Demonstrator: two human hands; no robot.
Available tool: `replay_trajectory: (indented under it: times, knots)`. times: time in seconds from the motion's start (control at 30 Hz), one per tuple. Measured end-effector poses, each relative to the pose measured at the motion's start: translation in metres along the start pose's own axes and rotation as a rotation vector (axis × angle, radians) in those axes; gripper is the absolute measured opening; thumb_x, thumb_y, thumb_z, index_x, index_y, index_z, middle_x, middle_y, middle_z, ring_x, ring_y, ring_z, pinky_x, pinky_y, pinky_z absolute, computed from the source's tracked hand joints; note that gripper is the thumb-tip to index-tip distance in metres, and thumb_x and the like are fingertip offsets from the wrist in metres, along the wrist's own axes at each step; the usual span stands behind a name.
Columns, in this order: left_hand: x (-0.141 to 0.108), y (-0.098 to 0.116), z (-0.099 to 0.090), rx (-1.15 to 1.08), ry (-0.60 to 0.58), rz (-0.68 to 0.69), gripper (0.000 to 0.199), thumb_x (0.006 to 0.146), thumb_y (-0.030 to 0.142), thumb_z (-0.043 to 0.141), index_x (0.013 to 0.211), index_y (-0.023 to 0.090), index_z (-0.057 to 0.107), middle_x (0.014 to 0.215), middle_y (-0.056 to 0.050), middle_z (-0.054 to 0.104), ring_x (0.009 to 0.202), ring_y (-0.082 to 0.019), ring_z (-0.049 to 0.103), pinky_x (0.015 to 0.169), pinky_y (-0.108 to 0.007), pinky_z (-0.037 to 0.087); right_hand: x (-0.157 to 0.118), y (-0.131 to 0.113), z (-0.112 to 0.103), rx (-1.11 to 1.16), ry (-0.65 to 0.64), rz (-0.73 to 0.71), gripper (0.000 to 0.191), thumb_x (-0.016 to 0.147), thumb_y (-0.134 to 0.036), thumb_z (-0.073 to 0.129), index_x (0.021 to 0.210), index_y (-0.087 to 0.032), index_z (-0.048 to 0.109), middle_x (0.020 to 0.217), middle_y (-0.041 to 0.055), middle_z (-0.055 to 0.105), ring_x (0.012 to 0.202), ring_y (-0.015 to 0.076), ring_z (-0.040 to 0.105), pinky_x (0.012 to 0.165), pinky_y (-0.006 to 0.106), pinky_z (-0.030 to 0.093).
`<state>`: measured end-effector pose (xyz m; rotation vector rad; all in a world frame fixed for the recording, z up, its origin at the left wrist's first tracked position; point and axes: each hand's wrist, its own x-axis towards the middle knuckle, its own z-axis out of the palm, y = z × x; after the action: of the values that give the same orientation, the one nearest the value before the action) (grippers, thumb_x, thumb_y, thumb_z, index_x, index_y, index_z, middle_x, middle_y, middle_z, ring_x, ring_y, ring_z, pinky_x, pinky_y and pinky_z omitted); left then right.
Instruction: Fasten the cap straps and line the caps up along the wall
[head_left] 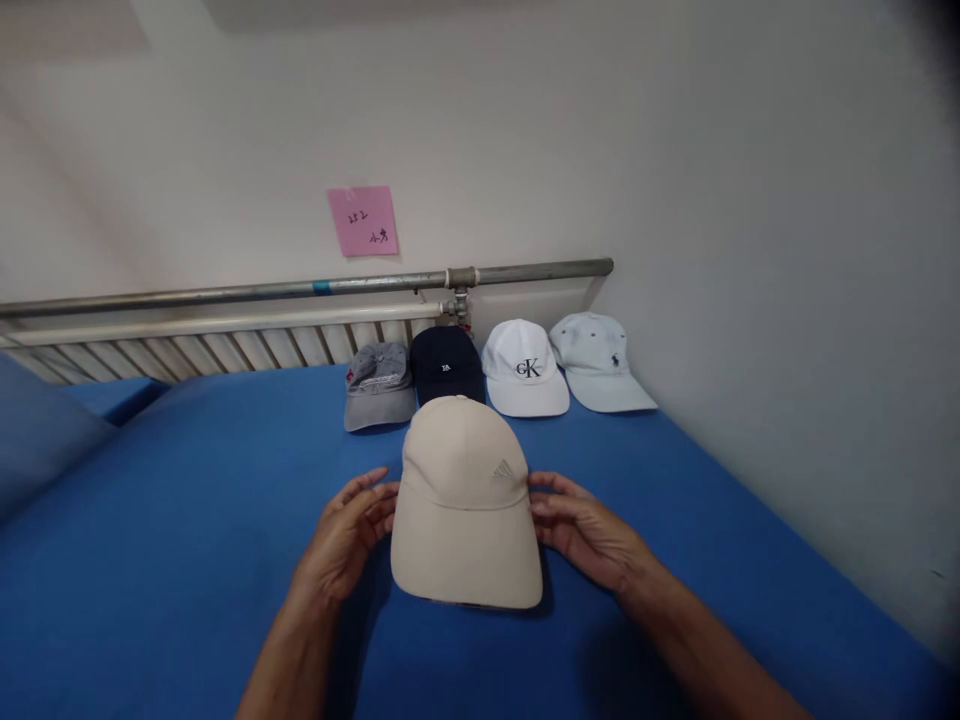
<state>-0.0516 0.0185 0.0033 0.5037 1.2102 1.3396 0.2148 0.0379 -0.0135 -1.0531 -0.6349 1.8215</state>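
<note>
A beige baseball cap (pixel 463 490) is between my two hands, its brim towards me and a small striped logo on its front. My left hand (pixel 354 530) has its fingertips against the cap's left side. On the opposite side, the fingers of my right hand (pixel 581 530) grip the cap near the base of the brim. Some fingertips are hidden at the cap's edges. Behind it, a row holds a grey cap (pixel 379 385), a dark navy cap (pixel 448 365), a white cap (pixel 526 370) with black letters and a pale blue cap (pixel 600 362).
The caps in the row rest on a blue covered surface (pixel 225 500). A white radiator (pixel 225 350) and a metal pipe (pixel 262 293) with a valve run along the back wall. A pink note (pixel 364 222) is stuck above the pipe. A wall (pixel 787 350) borders the right side.
</note>
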Motion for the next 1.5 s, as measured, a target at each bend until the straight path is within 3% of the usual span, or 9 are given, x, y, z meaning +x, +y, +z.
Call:
replay_trajectory:
  times: [0.13, 0.23, 0.37, 0.53, 0.7, 1.0, 1.17, 1.37, 1.5]
  knots:
    - [-0.004, 0.001, 0.006, -0.111, -0.008, -0.004, 0.026, 0.084, 0.001, 0.056, 0.109, 0.009, 0.059, 0.089, -0.01, 0.072, 0.072, -0.015, 0.07, 0.063, -0.024, 0.057, 0.0, 0.001, 0.004, 0.137, 0.001, 0.007, 0.04, 0.053, -0.005, 0.073, 0.086, -0.021, 0.058, 0.068, -0.0053, 0.062, 0.059, 0.009, 0.057, 0.059, 0.022, 0.047]
    - [-0.005, -0.002, 0.01, -0.233, -0.018, -0.083, 0.022, 0.087, 0.001, 0.05, 0.105, 0.007, 0.062, 0.092, -0.011, 0.072, 0.076, -0.015, 0.07, 0.065, -0.022, 0.057, -0.001, 0.001, 0.005, 0.174, 0.019, -0.034, 0.039, 0.053, -0.007, 0.073, 0.086, -0.022, 0.057, 0.067, -0.0063, 0.06, 0.055, 0.0086, 0.055, 0.056, 0.022, 0.045]
    - [-0.005, -0.012, 0.014, -0.306, -0.2, -0.219, 0.019, 0.089, 0.009, 0.05, 0.097, 0.005, 0.066, 0.088, -0.012, 0.073, 0.076, -0.017, 0.07, 0.069, -0.026, 0.059, 0.0, 0.001, 0.003, 0.116, 0.056, -0.123, 0.039, 0.054, -0.012, 0.073, 0.088, -0.023, 0.057, 0.07, -0.0053, 0.061, 0.056, 0.0114, 0.055, 0.057, 0.025, 0.046]
    - [-0.014, -0.019, 0.014, -0.354, -0.354, -0.231, 0.009, 0.079, 0.01, 0.065, 0.088, 0.011, 0.068, 0.084, -0.008, 0.073, 0.073, -0.018, 0.07, 0.065, -0.029, 0.059, 0.003, -0.006, -0.005, 0.127, 0.097, -0.211, 0.037, 0.055, -0.015, 0.075, 0.087, -0.025, 0.059, 0.077, -0.0032, 0.063, 0.058, 0.0118, 0.054, 0.053, 0.025, 0.045]
    - [-0.024, -0.021, 0.022, -0.281, -0.507, -0.215, 0.03, 0.073, 0.01, 0.073, 0.102, 0.012, 0.068, 0.09, -0.008, 0.072, 0.08, -0.021, 0.07, 0.063, -0.029, 0.059, 0.004, -0.011, -0.007, 0.202, 0.123, -0.251, 0.037, 0.052, -0.009, 0.078, 0.08, -0.023, 0.059, 0.07, -0.0052, 0.057, 0.057, 0.0089, 0.05, 0.047, 0.02, 0.041]
    - [-0.026, -0.018, 0.026, -0.244, -0.436, -0.092, 0.038, 0.066, 0.014, 0.079, 0.103, 0.013, 0.068, 0.089, -0.008, 0.071, 0.073, -0.018, 0.068, 0.068, -0.031, 0.059, -0.005, -0.01, 0.009, 0.104, 0.085, -0.327, 0.038, 0.051, -0.017, 0.081, 0.081, -0.024, 0.059, 0.075, -0.0037, 0.061, 0.065, 0.0133, 0.055, 0.055, 0.024, 0.042]
    - [-0.012, 0.007, -0.003, -0.238, -0.314, 0.1, 0.035, 0.07, 0.01, 0.073, 0.104, 0.014, 0.067, 0.098, -0.009, 0.073, 0.08, -0.019, 0.069, 0.075, -0.032, 0.059, -0.006, -0.001, 0.018, 0.067, 0.069, -0.239, 0.041, 0.052, -0.025, 0.082, 0.088, -0.025, 0.061, 0.093, 0.0031, 0.069, 0.084, 0.0201, 0.061, 0.063, 0.028, 0.044]
    - [0.042, 0.051, -0.077, -0.342, 0.115, 0.326, 0.026, 0.077, -0.001, 0.055, 0.094, 0.015, 0.067, 0.089, -0.006, 0.074, 0.077, -0.017, 0.07, 0.073, -0.026, 0.06, 0.005, 0.014, 0.015, -0.034, 0.085, -0.157, 0.035, 0.057, -0.031, 0.08, 0.087, -0.023, 0.063, 0.091, 0.0051, 0.07, 0.078, 0.0199, 0.061, 0.061, 0.029, 0.043]
    - [0.083, 0.061, -0.117, -0.42, 0.229, 0.352, 0.024, 0.084, -0.001, 0.047, 0.082, 0.015, 0.065, 0.079, -0.003, 0.072, 0.071, -0.013, 0.069, 0.069, -0.022, 0.059, 0.012, 0.02, 0.013, -0.092, 0.071, -0.149, 0.033, 0.059, -0.031, 0.08, 0.086, -0.022, 0.065, 0.088, 0.0051, 0.069, 0.074, 0.0184, 0.059, 0.059, 0.029, 0.042]
